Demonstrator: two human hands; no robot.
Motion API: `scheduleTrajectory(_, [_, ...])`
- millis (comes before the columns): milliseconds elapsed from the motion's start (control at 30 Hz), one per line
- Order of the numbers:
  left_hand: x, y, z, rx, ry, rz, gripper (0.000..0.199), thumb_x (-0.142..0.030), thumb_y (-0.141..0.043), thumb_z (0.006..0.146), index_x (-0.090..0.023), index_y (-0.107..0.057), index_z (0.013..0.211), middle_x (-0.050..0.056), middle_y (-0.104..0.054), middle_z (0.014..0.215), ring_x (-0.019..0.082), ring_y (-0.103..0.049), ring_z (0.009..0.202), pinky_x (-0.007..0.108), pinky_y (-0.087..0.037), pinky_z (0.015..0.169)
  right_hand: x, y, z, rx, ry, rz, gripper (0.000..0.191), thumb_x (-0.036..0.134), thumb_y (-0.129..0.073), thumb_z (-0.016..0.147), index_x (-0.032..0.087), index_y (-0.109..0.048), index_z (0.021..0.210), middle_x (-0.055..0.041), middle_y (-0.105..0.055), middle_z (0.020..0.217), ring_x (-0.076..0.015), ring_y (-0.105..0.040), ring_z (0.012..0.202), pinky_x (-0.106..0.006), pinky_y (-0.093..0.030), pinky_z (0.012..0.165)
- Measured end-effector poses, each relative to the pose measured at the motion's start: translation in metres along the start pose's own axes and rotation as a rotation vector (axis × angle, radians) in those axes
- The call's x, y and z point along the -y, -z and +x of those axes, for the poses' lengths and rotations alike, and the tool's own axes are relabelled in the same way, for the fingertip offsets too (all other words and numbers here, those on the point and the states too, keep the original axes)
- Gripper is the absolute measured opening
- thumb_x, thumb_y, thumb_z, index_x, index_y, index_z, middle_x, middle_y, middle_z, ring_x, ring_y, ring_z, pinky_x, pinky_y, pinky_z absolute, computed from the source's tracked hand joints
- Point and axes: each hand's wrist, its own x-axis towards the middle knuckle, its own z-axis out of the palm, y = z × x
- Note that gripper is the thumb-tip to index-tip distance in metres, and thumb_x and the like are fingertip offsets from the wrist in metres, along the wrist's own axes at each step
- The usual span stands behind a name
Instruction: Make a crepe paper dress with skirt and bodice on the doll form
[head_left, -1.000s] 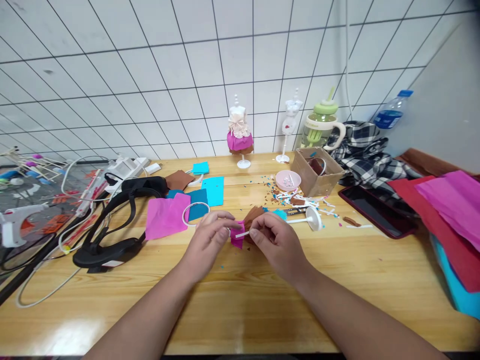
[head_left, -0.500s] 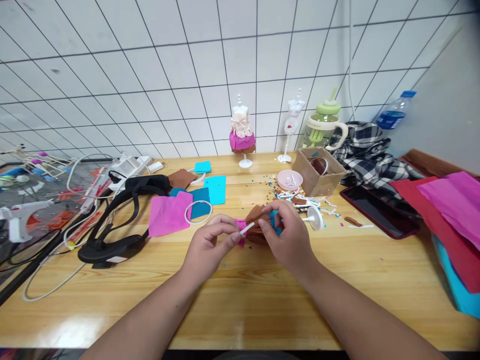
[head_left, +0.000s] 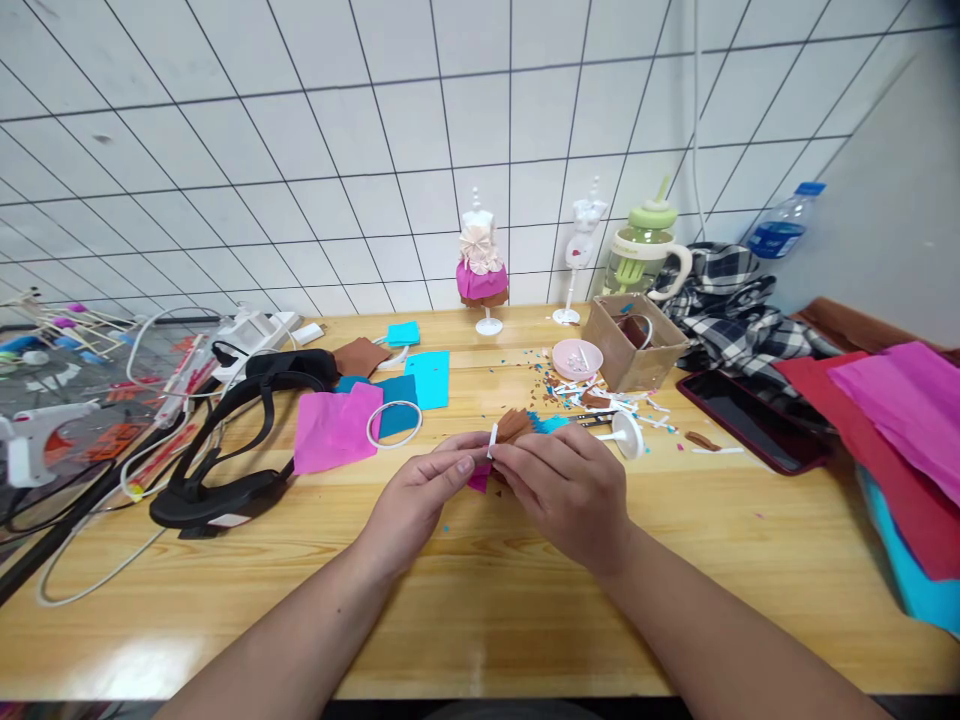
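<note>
A small gathered crepe-paper piece lies between my hands, with a brown ruffle (head_left: 515,424), a blue fringe (head_left: 550,424) and a bit of magenta paper (head_left: 478,478) below. A narrow white paper strip (head_left: 493,440) stands across it, bent round its left end. My left hand (head_left: 427,490) pinches at the strip from the left, thumb on top. My right hand (head_left: 570,490) is closed on the strip's near end, its fingers hiding part of the brown paper. A white stand with a round base (head_left: 631,436) lies on its side just beyond my right hand.
Two mini dress forms, one in a pink-and-magenta dress (head_left: 482,270), one bare (head_left: 583,245), stand by the wall. A cardboard box (head_left: 637,360), pink dish (head_left: 577,360) and paper scraps are at right. Left are a white ring (head_left: 394,425), black headset (head_left: 225,490) and glue gun (head_left: 45,430).
My right hand has moved left and down, meeting my left fingers. The white strip, slanted between my hands before, now stands upright across the paper. The view has shifted slightly.
</note>
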Motion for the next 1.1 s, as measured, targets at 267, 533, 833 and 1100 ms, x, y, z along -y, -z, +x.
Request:
scheduleTrajectory(267, [-0.001,0.0,0.001,0.008,-0.105,0.368,0.023,-0.035,-0.059,0.09,-0.03,-0.076,0.104,0.006,-0.065,0.123,0.025,-0.056,0.119,0.041,-0.044,0.104,0.002,-0.001,-0.001,0.16,-0.141,0.083,0.015,0.024,-0.057,0.089,0.023,-0.072,0.087,-0.0027,-0.071,0.08,-0.0176,-0.057,0.074,-0.032,-0.042,0.071])
scheduleTrajectory(533, [0.001,-0.003,0.002,-0.166,-0.342,0.686,0.008,-0.026,-0.069,0.082,-0.025,-0.077,0.081,0.004,-0.069,0.089,0.019,-0.064,0.087,0.033,-0.052,0.081,0.014,-0.004,0.001,0.169,-0.567,0.531,0.008,0.023,-0.065,0.082,0.022,-0.072,0.082,0.0005,-0.067,0.071,-0.0114,-0.056,0.06,-0.024,-0.042,0.055])
scheduleTrajectory(833, [-0.001,0.003,0.005,-0.257,-0.406,0.701,0.009,-0.02,-0.065,0.079,-0.02,-0.072,0.073,0.005,-0.068,0.083,0.018,-0.064,0.082,0.033,-0.051,0.078,0.018,-0.003,-0.005,0.167,-0.32,0.491,0.022,0.022,-0.055,0.093,0.024,-0.072,0.106,-0.0026,-0.075,0.092,-0.0147,-0.066,0.084,-0.026,-0.05,0.076])
scheduleTrajectory(1100, [-0.001,0.004,0.006,-0.231,-0.357,0.715,0.017,-0.017,-0.058,0.078,-0.02,-0.075,0.078,0.005,-0.069,0.086,0.018,-0.065,0.084,0.032,-0.053,0.079,0.02,-0.003,-0.006,0.178,-0.237,0.35,0.025,0.023,-0.051,0.095,0.023,-0.072,0.108,-0.0026,-0.075,0.091,-0.0149,-0.066,0.082,-0.026,-0.048,0.075])
